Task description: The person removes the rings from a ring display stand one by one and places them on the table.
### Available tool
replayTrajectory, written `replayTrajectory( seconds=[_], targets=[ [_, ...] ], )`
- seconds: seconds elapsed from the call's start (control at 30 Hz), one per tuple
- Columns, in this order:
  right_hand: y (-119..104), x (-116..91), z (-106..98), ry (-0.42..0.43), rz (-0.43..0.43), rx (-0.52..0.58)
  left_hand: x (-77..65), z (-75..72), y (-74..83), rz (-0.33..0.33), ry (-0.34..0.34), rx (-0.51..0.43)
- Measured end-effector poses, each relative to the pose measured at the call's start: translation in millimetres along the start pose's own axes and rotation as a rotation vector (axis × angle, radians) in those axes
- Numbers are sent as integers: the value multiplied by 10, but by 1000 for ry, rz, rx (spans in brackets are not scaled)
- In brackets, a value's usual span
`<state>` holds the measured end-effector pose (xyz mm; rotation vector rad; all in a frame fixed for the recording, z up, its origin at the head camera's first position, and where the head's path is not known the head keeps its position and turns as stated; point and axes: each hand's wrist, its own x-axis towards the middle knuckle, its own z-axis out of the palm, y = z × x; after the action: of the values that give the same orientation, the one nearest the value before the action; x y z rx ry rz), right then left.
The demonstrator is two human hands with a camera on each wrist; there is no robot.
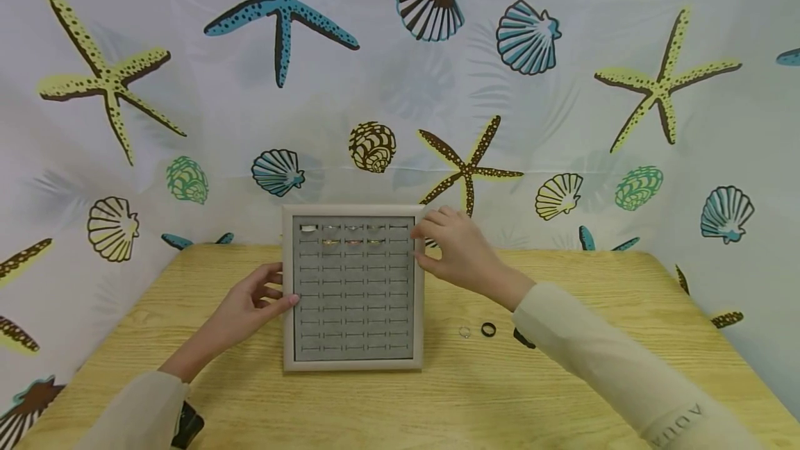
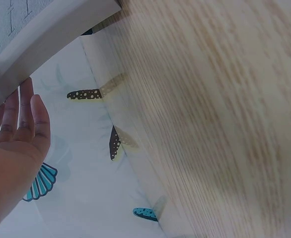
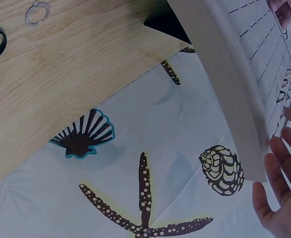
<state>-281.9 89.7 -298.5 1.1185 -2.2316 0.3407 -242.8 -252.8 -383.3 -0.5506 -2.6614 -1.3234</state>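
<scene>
A ring display board (image 1: 354, 311) with a pale frame and grey slotted padding stands upright on the table. My left hand (image 1: 253, 297) grips its left edge, thumb on the front and fingers behind. At the upper right corner is my right hand (image 1: 459, 245), thumb and fingers apart, fingertips beside the top slots. In the right wrist view no ring shows between those fingers (image 3: 284, 191). Several rings sit in the top two rows, among them a wide silver band (image 1: 309, 228) at top left and a ring with a reddish top (image 1: 353, 242) in the second row.
A silver ring (image 1: 464, 332) and a black ring (image 1: 488, 329) lie on the wooden table (image 1: 350, 408), right of the board. Behind stands a white cloth (image 1: 387, 82) printed with starfish and shells. A black device (image 1: 187, 426) shows at the left sleeve.
</scene>
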Motion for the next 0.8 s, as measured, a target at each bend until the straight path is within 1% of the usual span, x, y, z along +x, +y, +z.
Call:
replayTrajectory(
  seconds=[0.2,0.37,0.53,0.8],
  targets=[
    [-106,89,66,29,-18,-26,5,2,-3,1,1,5],
    [-160,152,146,27,-12,-58,6,3,-4,1,-3,-3],
    [-200,200,222,33,1,-36,8,4,3,-4,-6,-3],
    [-253,246,319,70,19,-53,3,-2,18,-13,-9,-3]
  ],
)
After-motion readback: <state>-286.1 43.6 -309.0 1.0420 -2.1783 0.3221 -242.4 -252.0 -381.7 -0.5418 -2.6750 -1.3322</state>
